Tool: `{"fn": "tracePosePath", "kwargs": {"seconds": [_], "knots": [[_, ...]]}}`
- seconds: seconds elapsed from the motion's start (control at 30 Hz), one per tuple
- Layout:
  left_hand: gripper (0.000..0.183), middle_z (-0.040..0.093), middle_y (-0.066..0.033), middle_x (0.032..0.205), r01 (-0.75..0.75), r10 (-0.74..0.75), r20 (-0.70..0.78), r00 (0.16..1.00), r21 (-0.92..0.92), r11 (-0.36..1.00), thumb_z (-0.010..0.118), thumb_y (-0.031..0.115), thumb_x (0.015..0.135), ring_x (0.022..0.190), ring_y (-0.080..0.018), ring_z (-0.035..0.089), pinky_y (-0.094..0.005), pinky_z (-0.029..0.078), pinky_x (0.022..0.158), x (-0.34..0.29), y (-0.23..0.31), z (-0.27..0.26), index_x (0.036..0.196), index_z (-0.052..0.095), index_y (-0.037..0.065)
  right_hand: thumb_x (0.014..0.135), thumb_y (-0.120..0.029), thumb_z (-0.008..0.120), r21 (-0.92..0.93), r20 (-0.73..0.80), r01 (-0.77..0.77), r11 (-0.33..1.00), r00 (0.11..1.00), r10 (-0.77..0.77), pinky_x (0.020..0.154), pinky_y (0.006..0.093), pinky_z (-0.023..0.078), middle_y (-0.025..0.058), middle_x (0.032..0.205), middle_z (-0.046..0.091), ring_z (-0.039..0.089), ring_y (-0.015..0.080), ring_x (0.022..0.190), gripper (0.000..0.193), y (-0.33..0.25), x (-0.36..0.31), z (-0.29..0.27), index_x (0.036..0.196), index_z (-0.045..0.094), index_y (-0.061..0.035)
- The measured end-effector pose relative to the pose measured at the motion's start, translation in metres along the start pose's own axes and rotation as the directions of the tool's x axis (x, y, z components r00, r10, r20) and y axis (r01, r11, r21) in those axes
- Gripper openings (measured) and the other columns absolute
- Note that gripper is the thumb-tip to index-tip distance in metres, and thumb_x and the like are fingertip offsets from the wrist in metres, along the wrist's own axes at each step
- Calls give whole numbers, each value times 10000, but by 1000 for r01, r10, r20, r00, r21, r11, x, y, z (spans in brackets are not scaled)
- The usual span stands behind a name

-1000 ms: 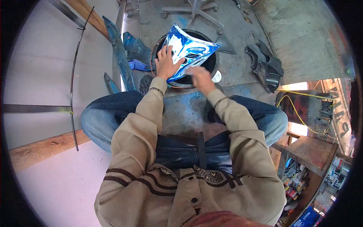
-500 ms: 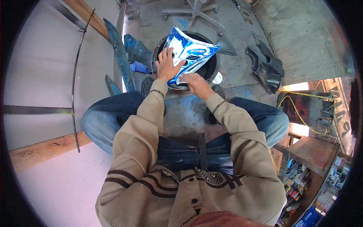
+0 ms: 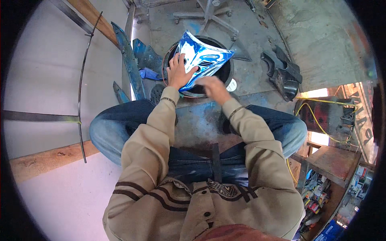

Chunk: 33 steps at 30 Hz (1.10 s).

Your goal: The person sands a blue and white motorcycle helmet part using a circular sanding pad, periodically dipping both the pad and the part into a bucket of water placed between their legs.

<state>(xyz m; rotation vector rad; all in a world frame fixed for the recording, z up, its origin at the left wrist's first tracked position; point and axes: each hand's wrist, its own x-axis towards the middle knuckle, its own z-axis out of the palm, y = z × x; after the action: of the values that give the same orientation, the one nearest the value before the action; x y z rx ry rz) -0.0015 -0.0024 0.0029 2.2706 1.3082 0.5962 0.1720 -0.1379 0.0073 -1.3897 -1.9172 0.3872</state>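
1. Panel (image 3: 207,55), glossy blue and white with slots and round holes, lies tilted directly under the left hand and reaches forward and rightward from it, over the mouth of a round black tub (image 3: 230,72).
2. Left hand (image 3: 179,75): laid over the panel's left part, fingers spread and pointing forward, thumb out to the right; it rests on the surface and is not clenched around it. The wrist is nearly straight, the forearm running back toward the body.
3. Right hand (image 3: 216,89): just right of the left hand and a little nearer the body, at the panel's near edge. Its fingers bend inward and leftward and are blurred, so I cannot tell whether they grasp anything. The forearm slants in from the right, elbow bent wide.
4. Just right of the right hand's knuckles lies a white disc (image 3: 231,84).
5. Left of the left hand, a crumpled blue piece (image 3: 149,74) lies near the tub.
6. Well right of both hands, a black moulded part (image 3: 283,74) rests on the floor; ahead of them stands a wheeled chair base (image 3: 208,16).
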Motion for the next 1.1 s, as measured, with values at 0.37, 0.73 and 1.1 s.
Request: {"fn": "tracePosePath", "kwargs": {"seconds": [0.37,0.73,1.1], "knots": [[899,361,-153,1634,24,-25,6,1000,33,999,742,601,895,1502,-381,320,-597,325,1150,-1,0,1,1559,411,92,862,26,623,15,-20,52,999,998,-51,970,484,530,135,1136,760,706,357,1057,308,-21,2,11,1098,772,-103],[923,362,-154,1635,15,-15,15,1000,36,999,743,617,888,1494,-389,333,-597,329,1157,-1,7,1,1564,401,89,897,44,603,-32,-50,9,999,999,-11,959,463,559,140,1162,767,717,357,1078,349,-7,-4,14,1155,776,-115],[918,346,-150,1641,14,-15,20,1000,35,999,745,606,893,1501,-392,314,-608,324,1152,2,6,0,1565,394,87,884,31,602,-151,-150,-72,986,987,49,937,468,571,147,1129,773,731,363,1030,336,20,1,-18,1143,773,-97]]}}
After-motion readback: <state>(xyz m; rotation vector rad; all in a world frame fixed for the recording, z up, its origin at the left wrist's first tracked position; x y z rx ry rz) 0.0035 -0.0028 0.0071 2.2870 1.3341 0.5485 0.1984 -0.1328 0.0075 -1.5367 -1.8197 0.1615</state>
